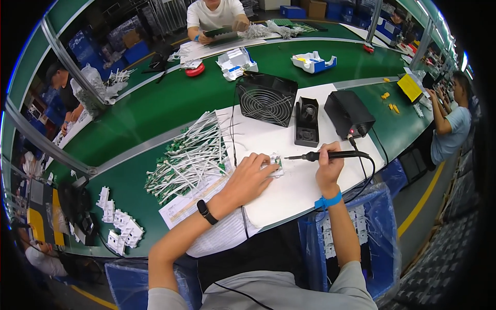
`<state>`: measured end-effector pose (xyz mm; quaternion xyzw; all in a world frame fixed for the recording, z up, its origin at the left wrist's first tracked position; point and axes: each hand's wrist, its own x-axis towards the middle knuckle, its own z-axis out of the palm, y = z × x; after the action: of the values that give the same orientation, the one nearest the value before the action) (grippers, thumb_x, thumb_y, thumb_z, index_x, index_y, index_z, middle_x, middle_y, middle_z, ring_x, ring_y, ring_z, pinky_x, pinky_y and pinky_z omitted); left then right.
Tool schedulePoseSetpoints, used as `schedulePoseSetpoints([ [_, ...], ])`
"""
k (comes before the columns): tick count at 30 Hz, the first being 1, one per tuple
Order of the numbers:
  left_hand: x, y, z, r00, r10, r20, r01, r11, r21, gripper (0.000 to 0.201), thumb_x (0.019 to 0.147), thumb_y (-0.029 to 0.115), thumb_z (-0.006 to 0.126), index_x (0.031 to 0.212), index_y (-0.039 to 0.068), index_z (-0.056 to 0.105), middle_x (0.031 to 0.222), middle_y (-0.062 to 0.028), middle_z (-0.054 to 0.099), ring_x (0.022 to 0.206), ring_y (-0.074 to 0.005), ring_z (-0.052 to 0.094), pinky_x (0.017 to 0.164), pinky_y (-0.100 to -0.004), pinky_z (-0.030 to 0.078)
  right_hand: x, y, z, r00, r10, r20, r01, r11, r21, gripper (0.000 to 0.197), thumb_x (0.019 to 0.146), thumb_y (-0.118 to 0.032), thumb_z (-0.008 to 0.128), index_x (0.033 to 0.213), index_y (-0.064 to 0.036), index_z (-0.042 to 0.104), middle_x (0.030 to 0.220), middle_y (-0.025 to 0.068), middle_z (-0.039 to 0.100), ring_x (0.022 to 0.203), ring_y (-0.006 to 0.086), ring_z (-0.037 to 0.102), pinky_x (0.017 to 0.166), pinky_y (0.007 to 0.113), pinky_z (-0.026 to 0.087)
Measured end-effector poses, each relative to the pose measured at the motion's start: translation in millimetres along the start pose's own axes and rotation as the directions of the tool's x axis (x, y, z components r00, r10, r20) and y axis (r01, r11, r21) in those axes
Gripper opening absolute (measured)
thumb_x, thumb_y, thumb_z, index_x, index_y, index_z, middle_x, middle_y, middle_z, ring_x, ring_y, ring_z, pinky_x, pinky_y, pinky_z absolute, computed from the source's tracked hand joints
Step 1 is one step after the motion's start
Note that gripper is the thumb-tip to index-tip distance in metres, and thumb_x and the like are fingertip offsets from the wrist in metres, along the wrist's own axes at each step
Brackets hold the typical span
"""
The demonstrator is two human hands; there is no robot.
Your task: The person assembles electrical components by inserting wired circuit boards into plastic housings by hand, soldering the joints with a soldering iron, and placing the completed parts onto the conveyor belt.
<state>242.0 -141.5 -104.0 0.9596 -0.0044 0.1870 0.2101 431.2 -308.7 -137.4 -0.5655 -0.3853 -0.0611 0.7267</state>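
Note:
My right hand [329, 168] is closed around a soldering iron [338, 154], held level with its tip pointing left. The tip stops just short of a small green circuit board in a white housing [277, 163]. My left hand [250, 177] lies on the white sheet with bent fingers, its fingertips gripping the near left side of that piece. Part of the piece is hidden under those fingers. Left of my left hand lies a pile of small green boards with white wires [188, 155]. White plastic housings [123, 227] sit in a group at the lower left.
Beyond my hands stand a black fan [266, 98], a black soldering iron holder [307, 122] and a black power box [350, 114]. The iron's cable loops at the right. A green conveyor belt [170, 92] carries blue and white trays [314, 62]. Plastic-lined blue bins [380, 248] flank my body. Co-workers sit around.

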Motion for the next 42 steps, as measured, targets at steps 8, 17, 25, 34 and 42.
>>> schedulePoseSetpoints([
  [8, 2.9, -1.7, 0.7, 0.999, 0.043, -0.002, -0.043, 0.999, 0.033, 0.033, 0.087, 0.010, 0.070, 0.119, 0.008, 0.068, 0.114, -0.0098, 0.058, 0.106, -0.0284, 0.053, 0.092, -0.0396, 0.046, -0.2, 1.3, 1.6, 0.993, 0.060, 0.097, -0.061, 0.998, 0.006, 0.011, 0.097, -0.010, 0.063, 0.092, -0.0064, 0.053, 0.076, -0.0031, 0.053, 0.063, 0.0022, 0.043, 0.055, 0.020, 0.034],
  [17, 4.3, -3.8, 0.6, 0.999, 0.033, 0.013, -0.033, 0.999, 0.034, 0.036, 0.086, 0.013, 0.072, 0.122, 0.010, 0.068, 0.116, -0.0108, 0.059, 0.107, -0.0297, 0.054, 0.093, -0.0397, 0.047, 1.2, 0.7, 1.7, 0.989, 0.067, 0.135, -0.062, 0.997, -0.041, 0.010, 0.095, -0.008, 0.063, 0.092, -0.0053, 0.054, 0.075, -0.0031, 0.052, 0.063, 0.0029, 0.040, 0.056, 0.021, 0.033],
  [25, 2.6, -3.4, 0.1, 0.999, 0.027, 0.022, -0.027, 0.999, 0.030, 0.037, 0.086, 0.012, 0.071, 0.123, 0.010, 0.068, 0.117, -0.0107, 0.058, 0.108, -0.0295, 0.054, 0.093, -0.0396, 0.047, -0.8, 0.8, -0.7, 0.979, 0.026, 0.201, -0.017, 0.999, -0.046, 0.010, 0.094, -0.007, 0.063, 0.093, -0.0048, 0.053, 0.072, -0.0005, 0.053, 0.063, 0.0055, 0.039, 0.056, 0.023, 0.033],
  [34, 1.6, -3.5, 0.3, 0.999, 0.026, 0.024, -0.027, 0.999, 0.037, 0.036, 0.088, 0.013, 0.071, 0.123, 0.009, 0.068, 0.118, -0.0110, 0.058, 0.109, -0.0295, 0.053, 0.093, -0.0392, 0.047, -2.4, 3.4, 0.0, 0.987, 0.003, 0.159, -0.003, 1.000, -0.004, 0.009, 0.094, -0.006, 0.062, 0.094, -0.0055, 0.052, 0.072, -0.0007, 0.052, 0.063, 0.0053, 0.039, 0.056, 0.023, 0.032],
  [42, 1.1, -4.7, 0.5, 0.999, 0.024, 0.021, -0.025, 0.999, 0.038, 0.037, 0.087, 0.013, 0.070, 0.124, 0.008, 0.068, 0.118, -0.0111, 0.058, 0.109, -0.0290, 0.053, 0.093, -0.0393, 0.047, -1.5, -3.3, 0.0, 0.971, 0.058, 0.233, -0.046, 0.997, -0.057, 0.008, 0.098, -0.007, 0.057, 0.094, -0.0058, 0.049, 0.077, 0.0011, 0.050, 0.067, 0.0069, 0.040, 0.062, 0.024, 0.034],
])
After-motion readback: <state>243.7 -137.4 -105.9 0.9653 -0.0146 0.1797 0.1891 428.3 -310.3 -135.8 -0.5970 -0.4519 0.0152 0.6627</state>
